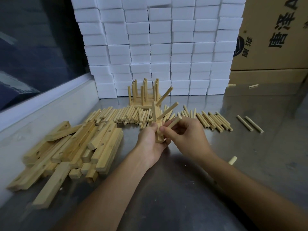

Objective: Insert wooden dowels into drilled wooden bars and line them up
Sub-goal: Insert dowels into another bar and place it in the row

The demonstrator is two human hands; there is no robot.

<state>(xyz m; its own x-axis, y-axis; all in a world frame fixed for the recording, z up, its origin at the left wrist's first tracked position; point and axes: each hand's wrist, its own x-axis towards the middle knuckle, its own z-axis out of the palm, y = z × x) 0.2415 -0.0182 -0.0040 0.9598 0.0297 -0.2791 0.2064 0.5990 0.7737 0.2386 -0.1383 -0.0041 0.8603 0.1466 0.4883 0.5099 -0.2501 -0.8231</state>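
Above the middle of the surface (200, 164), the left hand (150, 140) has its grip clamped on a drilled wooden bar (156, 125) held upright, two dowels (167, 110) already slanting out of it. The right hand (186, 135) pinches a third dowel (174, 123) against the bar's lower end. Loose dowels (126, 115) lie beyond; spare bars (75, 147) are heaped at the left edge.

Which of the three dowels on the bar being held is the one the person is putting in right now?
The lowest dowel, nearest the person: the right hand pinches it against the bar that the left hand grips. The two dowels above stand untouched.
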